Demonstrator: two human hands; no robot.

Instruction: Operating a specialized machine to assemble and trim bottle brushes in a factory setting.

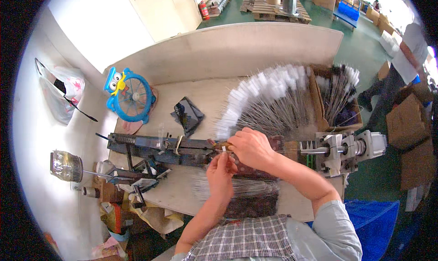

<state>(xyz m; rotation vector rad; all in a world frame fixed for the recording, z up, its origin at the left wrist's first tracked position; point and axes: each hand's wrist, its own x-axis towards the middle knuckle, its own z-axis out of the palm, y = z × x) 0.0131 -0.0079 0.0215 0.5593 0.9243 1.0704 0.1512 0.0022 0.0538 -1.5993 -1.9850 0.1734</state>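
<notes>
In the head view, the left hand [220, 173] pinched a small white piece [224, 149] above a dark metal rail [146, 148] on the bench [210, 94]; the piece seemed to point away from the person, across the rail's left-to-right line. The right hand [251, 148] curled beside it, its grip hidden. Beyond, white brushes [269, 97] fanned out, wire stems toward the person.

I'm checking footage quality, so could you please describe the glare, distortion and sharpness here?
In the head view, glare bleaches the wall at upper left; the fisheye bows the long panel; black fills the corners; fine detail between the left hand and right hand is soft.
</notes>
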